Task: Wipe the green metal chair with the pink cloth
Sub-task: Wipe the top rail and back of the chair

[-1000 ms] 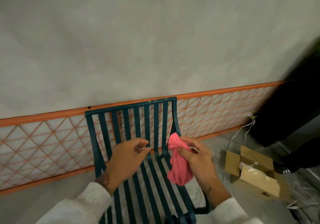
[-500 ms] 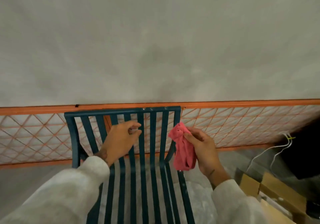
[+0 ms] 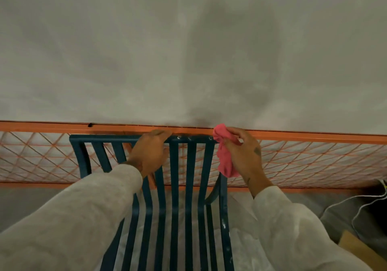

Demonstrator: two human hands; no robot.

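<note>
Cloth [image 3: 224,157] bunched at chair [image 3: 173,170] corner — right hand [image 3: 245,153] gripping it.

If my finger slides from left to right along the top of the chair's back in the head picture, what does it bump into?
green metal chair corner → left hand gripping the top bar → shiny screws → pink cloth → right hand holding it

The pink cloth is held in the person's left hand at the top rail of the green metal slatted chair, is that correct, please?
Not quite: the head view shows the pink cloth held in the right hand, at the top rail of the green metal slatted chair.
</note>
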